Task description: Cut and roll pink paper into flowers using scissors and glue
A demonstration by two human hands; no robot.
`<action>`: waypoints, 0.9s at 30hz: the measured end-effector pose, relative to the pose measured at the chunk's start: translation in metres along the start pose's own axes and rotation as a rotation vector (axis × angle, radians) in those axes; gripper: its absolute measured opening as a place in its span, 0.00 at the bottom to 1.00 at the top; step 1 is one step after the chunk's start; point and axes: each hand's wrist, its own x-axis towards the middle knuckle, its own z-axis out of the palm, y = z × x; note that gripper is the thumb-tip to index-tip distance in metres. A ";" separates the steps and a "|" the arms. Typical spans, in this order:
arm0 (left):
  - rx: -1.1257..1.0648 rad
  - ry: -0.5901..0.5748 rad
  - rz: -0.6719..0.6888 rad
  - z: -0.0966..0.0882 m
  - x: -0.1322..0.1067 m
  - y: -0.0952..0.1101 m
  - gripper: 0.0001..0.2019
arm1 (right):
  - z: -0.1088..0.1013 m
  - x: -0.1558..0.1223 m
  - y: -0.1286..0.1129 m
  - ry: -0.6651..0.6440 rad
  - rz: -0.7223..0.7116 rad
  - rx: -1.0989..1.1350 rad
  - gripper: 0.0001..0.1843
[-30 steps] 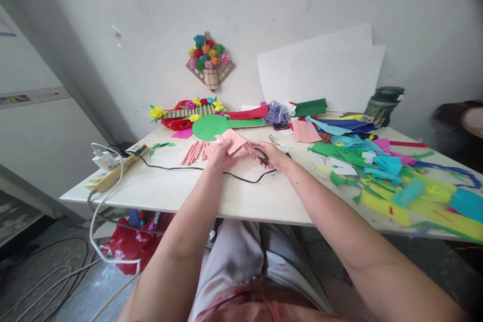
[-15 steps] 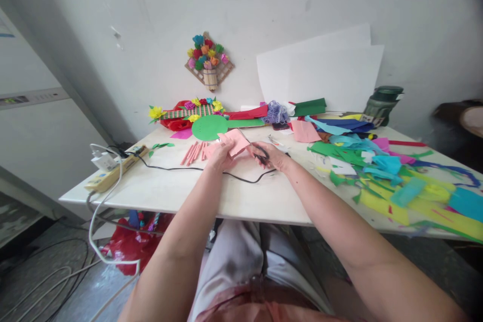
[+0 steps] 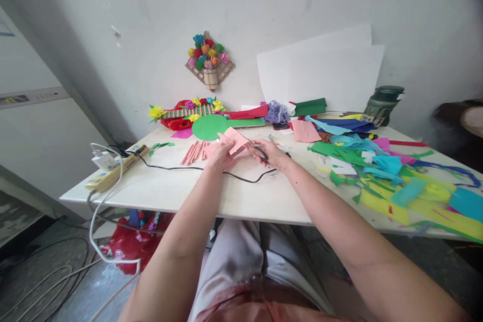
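My left hand (image 3: 219, 156) pinches a pink piece of paper (image 3: 236, 140) above the white table (image 3: 166, 191). Close to its right, my right hand (image 3: 272, 154) is closed around black-handled scissors (image 3: 259, 152), whose blades reach into the pink paper. Several pink rolled sticks (image 3: 194, 152) lie just left of my left hand. A green paper disc (image 3: 209, 127) lies behind the pink paper.
A black cord (image 3: 241, 177) runs under my hands to a power strip (image 3: 113, 171) at the table's left edge. Coloured paper scraps (image 3: 392, 176) cover the right side. White sheets (image 3: 320, 73) lean on the wall beside a dark green jar (image 3: 383, 103). Another person (image 3: 458, 128) is at far right.
The pink paper and the scissors shift slightly between the frames as the blades work at the paper. Both hands stay in the same spot.
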 end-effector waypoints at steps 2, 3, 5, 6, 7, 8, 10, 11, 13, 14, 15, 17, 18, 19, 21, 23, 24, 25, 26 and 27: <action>-0.013 -0.035 0.001 0.000 0.000 -0.001 0.07 | -0.001 -0.001 0.000 0.000 0.001 -0.013 0.25; -0.021 -0.042 -0.010 0.001 0.000 -0.001 0.05 | -0.001 -0.001 0.000 -0.004 0.000 -0.015 0.26; -0.031 -0.047 -0.047 0.001 0.001 -0.001 0.04 | -0.001 -0.003 -0.002 -0.018 0.005 -0.016 0.26; -0.036 -0.057 -0.058 0.002 0.001 -0.001 0.04 | -0.001 -0.004 -0.003 -0.024 0.011 -0.017 0.26; -0.045 -0.070 -0.056 0.001 0.002 -0.001 0.04 | 0.000 -0.005 -0.004 -0.028 0.019 -0.014 0.25; -0.058 -0.076 -0.039 0.001 0.002 -0.001 0.04 | 0.000 -0.005 -0.006 -0.030 0.028 -0.005 0.25; -0.088 -0.062 0.012 0.000 0.003 -0.001 0.04 | 0.001 -0.006 -0.008 -0.035 0.049 0.025 0.24; -0.103 -0.048 0.038 -0.001 0.004 -0.001 0.04 | 0.001 -0.006 -0.008 -0.039 0.056 0.042 0.24; -0.119 -0.040 0.067 -0.002 0.005 -0.001 0.04 | 0.001 -0.006 -0.007 -0.052 0.064 0.057 0.25; -0.120 -0.044 0.070 -0.002 0.005 -0.001 0.04 | 0.001 -0.005 -0.005 -0.060 0.064 0.052 0.25; -0.119 -0.049 0.068 -0.002 0.005 -0.001 0.03 | 0.000 -0.004 -0.003 -0.070 0.061 0.045 0.25; -0.115 -0.043 0.064 -0.002 0.005 -0.001 0.03 | -0.002 -0.002 0.001 -0.091 0.050 0.030 0.26; -0.112 -0.035 0.061 -0.002 0.005 -0.001 0.03 | -0.003 -0.002 0.003 -0.099 0.045 0.025 0.26; -0.108 -0.027 0.057 -0.001 0.005 -0.001 0.04 | -0.004 -0.001 0.004 -0.105 0.040 0.021 0.26; -0.100 -0.009 0.050 -0.001 0.006 -0.002 0.04 | -0.005 -0.001 0.005 -0.110 0.044 0.010 0.26; -0.096 0.006 0.042 0.000 0.006 -0.002 0.05 | -0.005 -0.001 0.004 -0.110 0.051 -0.003 0.25; -0.093 0.008 0.036 0.000 0.006 -0.002 0.05 | -0.005 -0.002 0.004 -0.115 0.049 -0.005 0.25; -0.087 0.007 0.029 0.000 0.006 -0.002 0.05 | -0.005 -0.002 0.004 -0.121 0.042 -0.003 0.25; -0.080 0.003 0.023 0.000 0.006 -0.002 0.05 | -0.005 -0.002 0.004 -0.130 0.032 0.003 0.25; -0.072 -0.004 0.018 0.001 0.005 -0.002 0.05 | -0.005 -0.002 0.004 -0.141 0.022 0.010 0.26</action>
